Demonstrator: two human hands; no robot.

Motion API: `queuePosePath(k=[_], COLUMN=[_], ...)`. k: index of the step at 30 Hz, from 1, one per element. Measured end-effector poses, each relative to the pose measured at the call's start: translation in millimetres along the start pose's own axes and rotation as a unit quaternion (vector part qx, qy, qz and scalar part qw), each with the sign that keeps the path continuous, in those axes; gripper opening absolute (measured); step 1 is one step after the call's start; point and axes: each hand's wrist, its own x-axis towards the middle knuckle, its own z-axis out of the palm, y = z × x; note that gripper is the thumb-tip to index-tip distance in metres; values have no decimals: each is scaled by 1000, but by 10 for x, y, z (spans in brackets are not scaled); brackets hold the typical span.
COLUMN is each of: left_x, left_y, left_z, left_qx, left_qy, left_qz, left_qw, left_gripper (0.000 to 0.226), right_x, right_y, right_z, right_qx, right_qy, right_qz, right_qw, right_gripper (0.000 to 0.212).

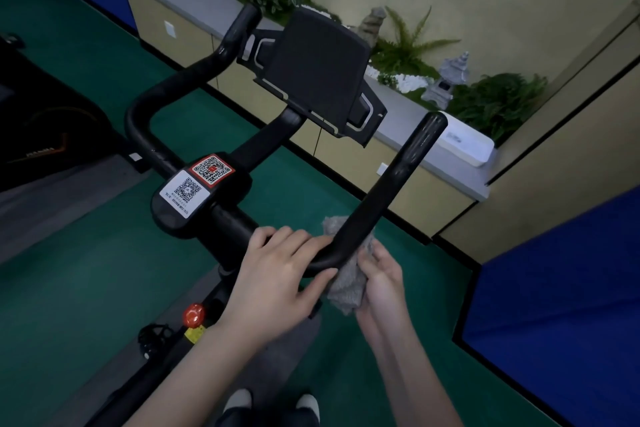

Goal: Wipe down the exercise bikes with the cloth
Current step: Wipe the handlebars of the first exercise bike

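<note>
A black exercise bike fills the view, its handlebar curving toward me with a dark tablet holder above the stem. My left hand grips the handlebar's bend, fingers over the top and thumb underneath. Just right of it, my right hand holds a grey cloth bunched against the underside and outer side of the same bend. Part of the cloth pokes up behind the bar. Two QR-code stickers sit on the stem housing.
A red knob and a pedal show below on the bike frame. Another dark machine stands at the left. A grey ledge with plants and stone ornaments runs behind. Blue padding stands at the right on green flooring.
</note>
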Motion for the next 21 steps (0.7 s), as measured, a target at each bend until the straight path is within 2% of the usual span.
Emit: queuePosePath(k=[4, 9, 13, 15, 17, 21], left_x=[10, 19, 33, 73, 151, 369], left_y=[22, 37, 65, 111, 183, 314], left_z=[-9, -34, -31, -12, 20, 125], left_qx=[-7, -19, -3, 10, 25, 40], left_qy=[-1, -6, -2, 7, 16, 19], left_qz=[-11, -23, -36, -47, -55, -80], left_qw=[1000, 1000, 999, 999, 998, 996], left_gripper=[33, 34, 39, 44, 45, 48], right_x=[-7, 241, 118, 80, 122, 221], right_y=[-16, -237, -127, -134, -174, -181], right_z=[-75, -89, -124, -154, -148, -40], right_qx=[-73, -46, -87, -114, -128, -160], right_qy=[-47, -4, -3, 20, 80, 140], right_qz=[37, 9, -3, -58, -132, -256], right_qw=[996, 999, 996, 992, 980, 943], right_gripper=[26, 22, 20, 13, 8, 10])
